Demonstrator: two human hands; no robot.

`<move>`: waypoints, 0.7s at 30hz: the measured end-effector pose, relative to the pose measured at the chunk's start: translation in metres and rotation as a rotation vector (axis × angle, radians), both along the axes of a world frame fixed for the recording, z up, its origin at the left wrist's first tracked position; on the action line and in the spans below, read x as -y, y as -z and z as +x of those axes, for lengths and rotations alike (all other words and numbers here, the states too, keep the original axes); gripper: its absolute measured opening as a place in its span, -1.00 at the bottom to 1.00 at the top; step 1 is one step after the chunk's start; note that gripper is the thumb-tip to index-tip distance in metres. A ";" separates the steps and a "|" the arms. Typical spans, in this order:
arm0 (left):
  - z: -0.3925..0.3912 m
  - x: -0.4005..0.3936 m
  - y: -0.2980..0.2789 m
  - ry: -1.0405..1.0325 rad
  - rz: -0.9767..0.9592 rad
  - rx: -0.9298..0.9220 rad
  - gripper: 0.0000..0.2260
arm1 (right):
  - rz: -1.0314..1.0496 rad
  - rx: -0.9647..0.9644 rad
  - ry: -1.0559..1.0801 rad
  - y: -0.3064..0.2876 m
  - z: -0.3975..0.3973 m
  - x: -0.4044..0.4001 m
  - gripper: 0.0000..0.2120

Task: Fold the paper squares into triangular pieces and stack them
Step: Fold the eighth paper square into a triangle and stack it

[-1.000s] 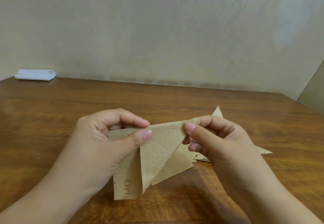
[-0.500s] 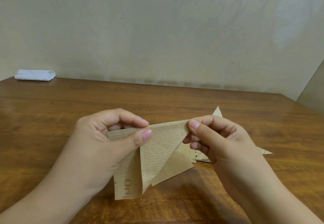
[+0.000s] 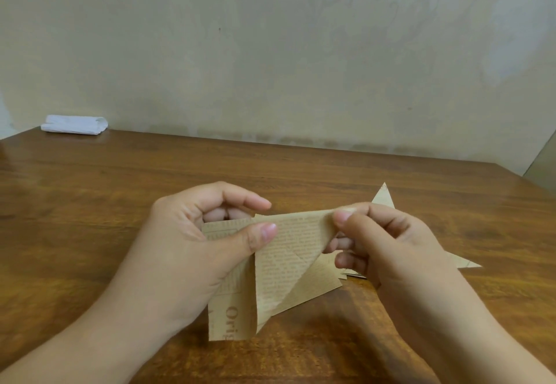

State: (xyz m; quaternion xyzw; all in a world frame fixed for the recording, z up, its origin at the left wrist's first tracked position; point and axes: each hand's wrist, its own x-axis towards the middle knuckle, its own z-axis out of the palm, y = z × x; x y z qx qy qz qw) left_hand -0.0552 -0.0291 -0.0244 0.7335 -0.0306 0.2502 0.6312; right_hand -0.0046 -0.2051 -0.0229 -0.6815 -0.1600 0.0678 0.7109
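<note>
A tan paper piece [image 3: 282, 263] printed with newspaper text is held above the table, partly folded, with a triangular flap turned over a rectangular strip. My left hand [image 3: 192, 251] pinches its upper left part between thumb and fingers. At the flap's upper right corner, my right hand [image 3: 382, 245] pinches the paper between thumb and forefinger. Behind my right hand lies a stack of folded triangular pieces [image 3: 385, 197] on the table, mostly hidden, with points showing at the top and far right.
The wooden table [image 3: 120, 191] runs back to a beige wall. A folded white cloth [image 3: 75, 124] lies at the far left corner. The table's right edge shows at the far right.
My right thumb and forefinger shifted slightly along the flap's top right corner. The paper and left hand stay almost still.
</note>
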 end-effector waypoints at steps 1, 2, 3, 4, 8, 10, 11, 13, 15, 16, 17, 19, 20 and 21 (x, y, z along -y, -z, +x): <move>0.000 0.000 0.000 0.001 0.002 -0.006 -0.77 | -0.035 -0.002 -0.017 0.001 0.000 0.000 -0.77; 0.000 0.000 0.000 0.006 0.009 -0.013 -0.76 | -0.058 0.000 -0.034 0.003 0.000 0.000 -0.72; 0.000 0.000 0.000 0.013 0.015 -0.020 -0.76 | -0.065 0.007 -0.040 0.004 0.000 0.000 -0.74; 0.000 -0.001 0.000 0.023 0.016 -0.023 -0.75 | -0.060 0.014 -0.045 0.004 0.000 0.000 -0.77; -0.001 -0.002 -0.001 0.098 -0.067 -0.059 -0.77 | -0.035 0.046 -0.046 0.006 0.003 0.002 -0.80; -0.001 -0.003 -0.002 0.128 -0.095 -0.078 -0.78 | -0.018 0.063 -0.049 0.007 0.005 0.002 -0.75; -0.001 -0.004 -0.002 0.133 -0.097 -0.083 -0.79 | -0.013 0.072 -0.049 0.007 0.005 0.003 -0.72; -0.002 -0.004 -0.003 0.133 -0.099 -0.084 -0.81 | -0.008 0.079 -0.050 0.008 0.006 0.003 -0.70; -0.002 -0.004 -0.003 0.129 -0.099 -0.084 -0.82 | -0.007 0.076 -0.052 0.008 0.006 0.003 -0.71; -0.002 -0.004 -0.004 0.130 -0.096 -0.085 -0.83 | -0.008 0.076 -0.053 0.008 0.006 0.003 -0.71; -0.002 -0.004 -0.004 0.132 -0.093 -0.086 -0.83 | -0.007 0.075 -0.057 0.008 0.006 0.002 -0.71; -0.002 -0.005 -0.003 0.132 -0.089 -0.086 -0.83 | -0.005 0.072 -0.061 0.007 0.006 0.002 -0.71; -0.003 -0.005 -0.003 0.131 -0.087 -0.083 -0.83 | -0.005 0.071 -0.060 0.007 0.006 0.002 -0.71; -0.002 -0.005 -0.003 0.129 -0.084 -0.079 -0.84 | -0.006 0.071 -0.060 0.007 0.006 0.002 -0.71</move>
